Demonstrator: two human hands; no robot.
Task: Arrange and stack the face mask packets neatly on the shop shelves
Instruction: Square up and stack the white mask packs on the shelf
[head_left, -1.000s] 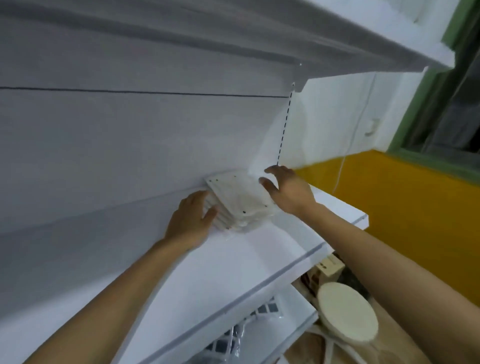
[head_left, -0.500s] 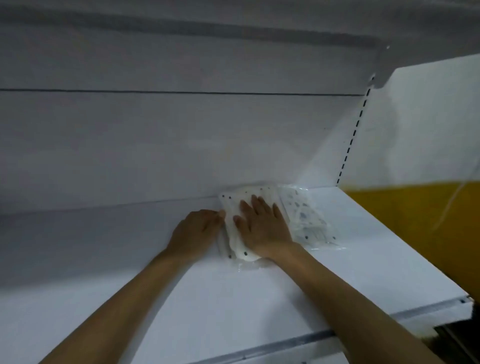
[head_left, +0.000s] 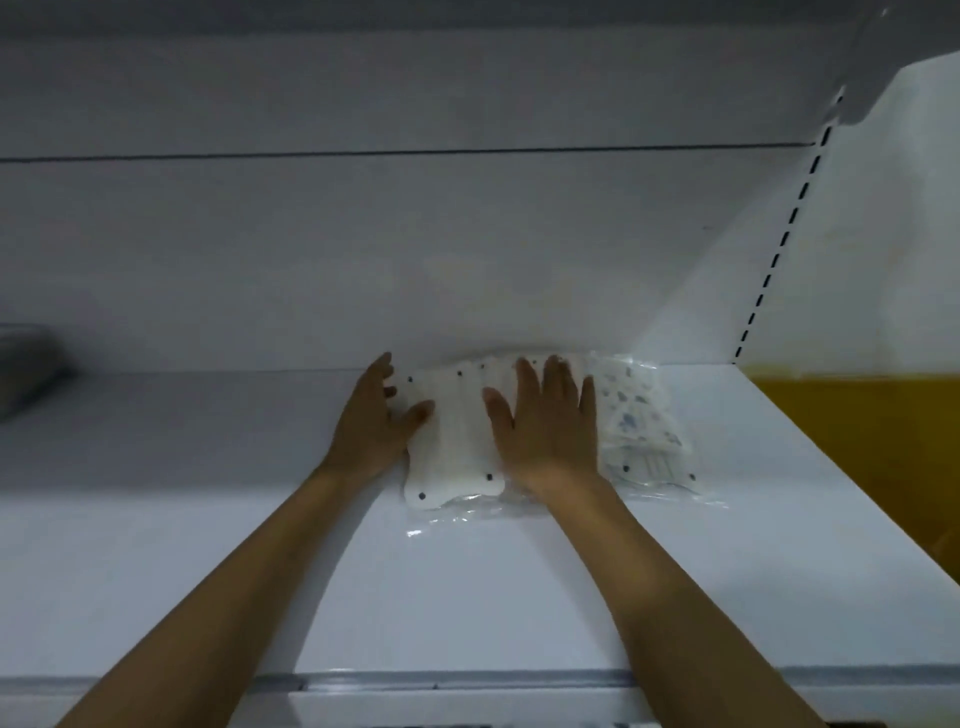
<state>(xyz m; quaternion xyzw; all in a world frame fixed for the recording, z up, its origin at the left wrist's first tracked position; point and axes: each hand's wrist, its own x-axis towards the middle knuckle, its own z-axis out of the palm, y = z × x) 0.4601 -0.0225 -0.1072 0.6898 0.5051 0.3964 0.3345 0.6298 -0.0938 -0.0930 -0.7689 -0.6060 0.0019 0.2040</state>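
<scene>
A stack of white face mask packets (head_left: 452, 441) lies at the centre of the frame, on the white shelf (head_left: 467, 597) and pushed up against the back panel (head_left: 467, 249). Just to its right, touching or overlapping it, sits a patterned mask packet (head_left: 641, 431) in clear wrap. The right hand (head_left: 545, 421) lies flat on top of the stack with fingers straight and spread, pressing down. The left hand (head_left: 374, 415) rests against the stack's left edge, fingers extended toward the back panel and the thumb touching the packet's side; it holds nothing.

The packets look light, thin and soft, and their glossy plastic sleeves probably slide easily over one another, so a tall stack could fan out. Squaring it by the side edges with flat palms, as here, seems the safest hold; pinching a corner would likely bend it.

The stack's long axis runs from the lower frame toward the back panel, tilted slightly to the left.
</scene>
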